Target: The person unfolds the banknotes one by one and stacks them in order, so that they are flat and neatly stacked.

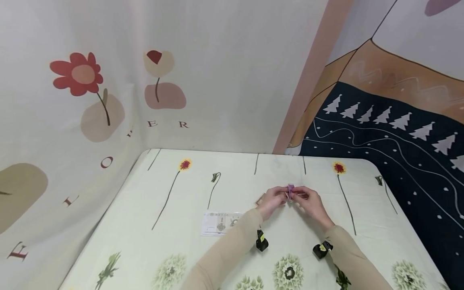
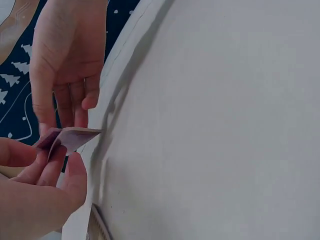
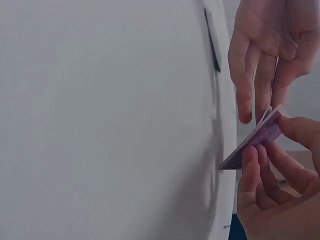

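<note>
A small folded piece of purple paper is held between both hands above the table. My left hand pinches its left side with thumb and fingers. On the other side, my right hand grips it between thumb and fingertips. The left wrist view shows the paper bent into flaps with a pointed end, the left hand beneath it and the right hand reaching in from above. Seen from the right wrist, the paper forms a sharp folded wedge with pale inner layers.
A printed sheet with small pictures lies on the table left of my left forearm, which partly covers it. A flat brownish piece lies beside my left hand. The flower-print tablecloth meets a white printed curtain at the back.
</note>
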`<state>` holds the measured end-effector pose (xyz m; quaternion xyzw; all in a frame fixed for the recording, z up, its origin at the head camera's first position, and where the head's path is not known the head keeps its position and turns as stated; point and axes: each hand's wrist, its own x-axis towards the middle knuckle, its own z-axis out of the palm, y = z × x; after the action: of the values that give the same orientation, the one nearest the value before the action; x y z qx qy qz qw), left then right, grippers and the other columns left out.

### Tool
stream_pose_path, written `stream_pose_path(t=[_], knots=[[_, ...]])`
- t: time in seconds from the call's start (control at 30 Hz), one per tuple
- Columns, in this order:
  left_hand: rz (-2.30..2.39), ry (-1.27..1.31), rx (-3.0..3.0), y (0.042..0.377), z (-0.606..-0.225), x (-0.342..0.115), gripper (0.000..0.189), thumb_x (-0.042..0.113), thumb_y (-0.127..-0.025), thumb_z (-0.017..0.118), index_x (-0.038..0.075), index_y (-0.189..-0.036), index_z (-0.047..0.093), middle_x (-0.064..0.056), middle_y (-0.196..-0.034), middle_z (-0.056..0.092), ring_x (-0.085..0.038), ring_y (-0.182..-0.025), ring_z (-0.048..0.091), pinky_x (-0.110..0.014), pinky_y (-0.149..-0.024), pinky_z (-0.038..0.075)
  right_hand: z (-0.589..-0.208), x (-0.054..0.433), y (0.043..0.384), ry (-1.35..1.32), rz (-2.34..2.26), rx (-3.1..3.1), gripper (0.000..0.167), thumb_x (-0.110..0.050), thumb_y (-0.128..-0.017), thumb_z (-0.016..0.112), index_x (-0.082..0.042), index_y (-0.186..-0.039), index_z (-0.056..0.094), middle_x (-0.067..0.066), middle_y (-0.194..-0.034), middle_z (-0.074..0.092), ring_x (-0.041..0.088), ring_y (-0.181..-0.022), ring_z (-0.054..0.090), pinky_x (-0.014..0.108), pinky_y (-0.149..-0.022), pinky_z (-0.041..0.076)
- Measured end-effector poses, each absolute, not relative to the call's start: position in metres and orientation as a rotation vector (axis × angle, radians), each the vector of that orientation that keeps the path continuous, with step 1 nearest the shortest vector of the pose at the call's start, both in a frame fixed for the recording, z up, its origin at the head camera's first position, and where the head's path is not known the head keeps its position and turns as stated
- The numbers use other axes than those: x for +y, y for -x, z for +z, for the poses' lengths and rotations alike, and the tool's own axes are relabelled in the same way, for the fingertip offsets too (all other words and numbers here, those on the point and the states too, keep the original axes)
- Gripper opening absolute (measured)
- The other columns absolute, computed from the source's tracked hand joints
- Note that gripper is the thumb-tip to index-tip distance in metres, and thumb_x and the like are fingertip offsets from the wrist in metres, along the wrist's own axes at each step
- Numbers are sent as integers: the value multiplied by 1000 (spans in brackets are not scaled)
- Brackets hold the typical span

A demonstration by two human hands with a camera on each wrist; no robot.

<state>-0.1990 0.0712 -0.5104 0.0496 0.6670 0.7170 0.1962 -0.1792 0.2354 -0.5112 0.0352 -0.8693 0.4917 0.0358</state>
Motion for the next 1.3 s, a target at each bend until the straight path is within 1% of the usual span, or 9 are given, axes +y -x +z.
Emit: stream_pose_path(t=[0.07, 0.17, 0.3, 0.57, 0.83, 0.93, 1.07, 1.17, 1.3], knots=[[2005, -178, 1893, 199, -509, 68, 35, -7, -85, 53, -4, -119, 62, -8, -103, 67, -16, -91, 64, -29, -82, 53, -509, 232, 178, -83, 1552, -2637, 25, -14, -93, 66, 5, -110, 65, 18, -104, 65, 22, -87, 63, 25, -67, 52], [1989, -234, 1960, 198, -505, 63, 33, -7, -85, 55, -4, -117, 64, -6, -99, 68, -13, -90, 63, -26, -80, 53, -505, 226, 176, -62, 1607, -2586, 27, -19, -92, 67, 3, -108, 66, 17, -104, 65, 15, -85, 63, 24, -68, 52], [1984, -275, 2031, 195, -500, 57, 27, -4, -86, 62, -3, -113, 67, -5, -97, 68, -12, -85, 65, -23, -76, 53, -498, 218, 171, -73, 1699, -2518, 28, -18, -91, 69, 4, -108, 65, 18, -104, 65, 12, -85, 64, 24, -69, 54], [2019, -267, 2101, 188, -502, 49, 25, -11, -79, 65, -4, -103, 69, -10, -94, 69, -21, -82, 69, -25, -72, 55, -488, 206, 164, -154, 1763, -2489, 24, -3, -91, 65, 8, -111, 61, 23, -103, 64, 18, -85, 67, 24, -72, 54], [2021, -242, 2119, 187, -504, 36, 23, -8, -80, 64, 0, -101, 69, -6, -93, 69, -14, -80, 66, -26, -71, 54, -485, 201, 163, -40, 1895, -2427, 35, 13, -87, 56, 7, -120, 48, 30, -102, 63, 18, -83, 68, 29, -70, 57], [2041, -215, 2100, 185, -503, 28, 24, -8, -80, 64, -1, -103, 69, -8, -94, 69, -17, -83, 66, -28, -74, 54, -488, 201, 162, -30, 1918, -2401, 33, 14, -87, 56, 6, -119, 49, 30, -101, 63, 17, -81, 68, 29, -69, 57], [2061, -205, 2088, 177, -487, 15, 25, -10, -81, 60, -8, -106, 65, -21, -98, 66, -23, -86, 65, -41, -81, 54, -495, 199, 160, -51, 1905, -2390, 24, 13, -88, 58, 9, -112, 57, 29, -102, 63, 18, -80, 68, 27, -69, 57], [2057, -205, 2086, 170, -472, 6, 26, -12, -82, 57, -12, -108, 63, -27, -102, 64, -28, -89, 64, -48, -84, 52, -499, 197, 160, -59, 1877, -2394, 19, 11, -89, 57, 10, -108, 60, 27, -101, 63, 14, -76, 67, 28, -69, 56], [2034, -190, 2111, 167, -466, -2, 27, -10, -83, 58, -11, -109, 63, -25, -104, 63, -29, -93, 64, -39, -84, 53, -502, 195, 159, -43, 1858, -2408, 17, 8, -90, 58, 10, -107, 61, 25, -100, 62, 7, -73, 65, 28, -69, 56]])
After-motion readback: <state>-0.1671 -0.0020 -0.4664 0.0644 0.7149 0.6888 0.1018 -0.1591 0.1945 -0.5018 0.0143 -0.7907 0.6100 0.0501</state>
